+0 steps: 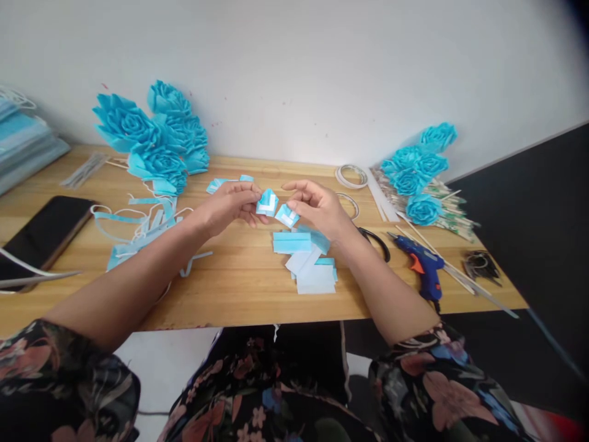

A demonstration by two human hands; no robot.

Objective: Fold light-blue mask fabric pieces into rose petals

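Apparently finished: large bright-blue, ruffled roses [165, 132] at back left, smaller turquoise, ruffled roses [414, 169] at right. Apparently not yet shaped: loose pile of thin light-blue and white rectangles [304, 261] on brown wooden table [239, 294]. Held just beyond pile, close together: small folded blue-and-white piece [267, 202], pinched in left hand [234, 205]; second folded blue-and-white piece [288, 215], pinched in right hand [317, 209]. Forearms angled inward.

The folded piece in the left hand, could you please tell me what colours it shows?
The folded piece shows light blue and white, in the head view.
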